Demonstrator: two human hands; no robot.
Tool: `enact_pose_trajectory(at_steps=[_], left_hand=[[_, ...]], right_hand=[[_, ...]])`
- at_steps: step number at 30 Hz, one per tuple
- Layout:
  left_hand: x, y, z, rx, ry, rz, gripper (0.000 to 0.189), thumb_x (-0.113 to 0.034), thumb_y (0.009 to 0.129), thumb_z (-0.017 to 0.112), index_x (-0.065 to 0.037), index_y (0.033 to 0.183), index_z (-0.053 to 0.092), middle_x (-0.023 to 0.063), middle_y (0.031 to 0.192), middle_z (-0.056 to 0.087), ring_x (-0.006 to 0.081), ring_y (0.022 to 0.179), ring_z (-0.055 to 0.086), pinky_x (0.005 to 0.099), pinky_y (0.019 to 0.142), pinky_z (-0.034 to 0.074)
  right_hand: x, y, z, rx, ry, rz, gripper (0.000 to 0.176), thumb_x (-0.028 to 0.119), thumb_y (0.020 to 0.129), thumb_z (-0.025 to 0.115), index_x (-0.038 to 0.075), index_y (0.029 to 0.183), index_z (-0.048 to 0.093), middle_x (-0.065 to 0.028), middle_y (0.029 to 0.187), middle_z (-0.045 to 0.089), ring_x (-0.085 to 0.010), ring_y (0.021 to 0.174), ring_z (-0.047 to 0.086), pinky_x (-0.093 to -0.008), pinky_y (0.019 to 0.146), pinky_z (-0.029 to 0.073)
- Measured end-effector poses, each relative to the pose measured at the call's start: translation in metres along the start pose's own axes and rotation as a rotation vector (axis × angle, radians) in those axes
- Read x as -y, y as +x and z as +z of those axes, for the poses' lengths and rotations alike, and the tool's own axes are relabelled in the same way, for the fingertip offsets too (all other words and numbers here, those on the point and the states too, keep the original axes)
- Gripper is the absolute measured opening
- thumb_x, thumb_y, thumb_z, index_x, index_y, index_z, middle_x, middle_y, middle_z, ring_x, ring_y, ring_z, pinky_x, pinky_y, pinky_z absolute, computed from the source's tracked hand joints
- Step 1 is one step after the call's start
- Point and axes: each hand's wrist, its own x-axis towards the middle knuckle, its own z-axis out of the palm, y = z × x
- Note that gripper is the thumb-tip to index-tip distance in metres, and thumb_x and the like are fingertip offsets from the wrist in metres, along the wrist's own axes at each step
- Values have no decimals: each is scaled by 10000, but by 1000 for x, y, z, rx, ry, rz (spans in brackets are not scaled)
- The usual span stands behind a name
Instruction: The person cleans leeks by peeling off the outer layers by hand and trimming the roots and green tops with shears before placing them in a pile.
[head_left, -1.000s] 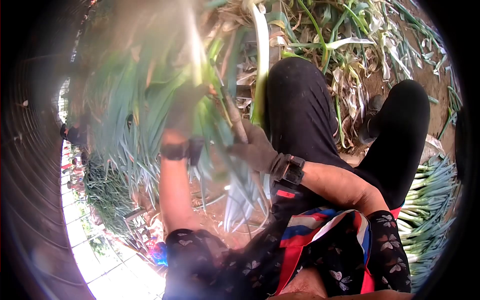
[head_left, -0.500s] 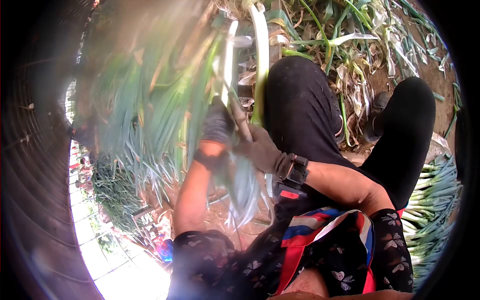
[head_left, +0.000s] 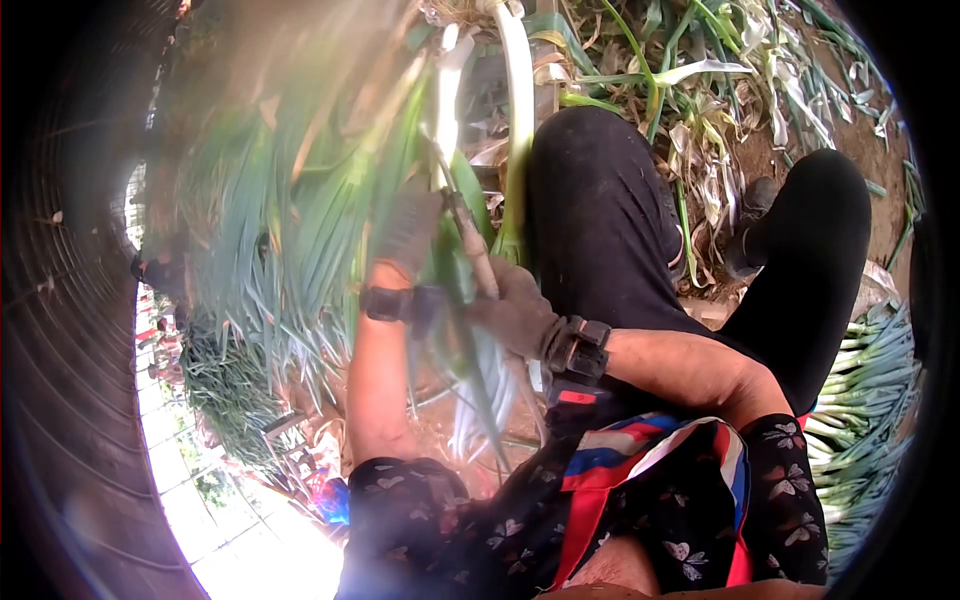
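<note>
My left hand (head_left: 407, 228), in a dark glove, is closed around the green part of a leek (head_left: 447, 95), blurred by movement; its pale stem points up. My right hand (head_left: 515, 308), also gloved, is wrapped around the handle of a tool (head_left: 472, 243) whose thin dark end lies by that leek. The tool's exact shape is hard to make out. Long leaves hang below, between my wrists. Another thick leek (head_left: 519, 110) lies beside my knee, touched by neither hand.
Many leeks with long leaves (head_left: 250, 230) fill the left side, partly blurred. Peeled leaves and scraps (head_left: 715, 160) litter the ground at upper right. A row of leeks (head_left: 850, 430) lies at the right, beyond my bent legs (head_left: 600, 210). A dark ridged surface (head_left: 70, 300) stands far left.
My left hand has shifted slightly left and its wrist has turned, showing the wristband. The held leek has moved a little left. My right hand and the tool have dropped slightly.
</note>
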Motion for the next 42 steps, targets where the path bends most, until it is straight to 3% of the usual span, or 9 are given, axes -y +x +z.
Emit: enact_pose_trajectory(at_steps=[9,13,16,20,23,27,32,34,42], left_hand=[[-13,-6,-10,126,-1437,-416,438,-118,964,522,-19,1387,467,54,1127,603,106,1005,563,258,823,517],[10,-9,-7,109,-1697,-496,419,-259,907,654,21,1212,586,101,958,690,165,799,675,291,735,586],[-5,-9,-10,-60,-1505,-546,373,-214,881,666,12,1173,615,88,940,696,166,779,672,292,718,569],[2,-4,-10,13,-423,-193,315,-203,868,626,-12,1118,625,121,932,652,225,825,631,363,735,514],[-6,-6,9,-193,241,-46,258,-178,828,627,18,995,626,249,812,647,391,787,647,449,699,521],[-28,-24,16,-81,228,-129,286,-186,807,665,6,994,567,214,776,624,395,749,637,460,667,513],[-35,-63,39,-2,248,-159,277,-181,813,657,4,996,562,210,769,624,393,741,636,461,660,510],[-48,-80,43,-34,201,-177,273,-178,815,653,4,996,559,208,766,624,393,738,636,461,657,508],[-58,-116,46,-98,167,-246,260,-170,824,641,1,998,551,202,756,624,390,726,634,462,646,503]], right_hand=[[0,-3,-1,-46,-56,-68,418,174,737,705,-13,1082,560,-94,808,580,-202,779,575,-355,730,473],[-8,-5,-3,11,-39,-126,414,187,732,708,-11,1065,560,-92,839,594,-203,802,576,-362,745,473],[-8,-4,0,55,4,-161,374,159,740,697,-5,1050,566,-70,840,595,-178,796,566,-347,733,472],[-16,3,3,-35,67,-49,348,111,746,681,6,1063,584,-49,865,602,-140,787,555,-306,719,464],[-24,7,6,-80,105,45,357,85,748,675,9,1087,594,-47,881,610,-127,787,560,-282,715,461],[-26,10,6,-45,65,-69,354,77,755,667,9,1096,598,-46,879,618,-128,801,577,-281,719,469],[-36,26,3,-55,144,-83,370,131,766,669,-13,1095,580,-154,988,615,-277,926,594,-371,826,468],[-32,28,1,-58,118,-8,364,66,771,641,-7,1123,588,-58,924,634,-148,846,593,-296,765,485],[-34,15,9,-73,152,-158,380,50,779,612,-4,1155,604,-62,979,646,-147,888,597,-291,810,485]])
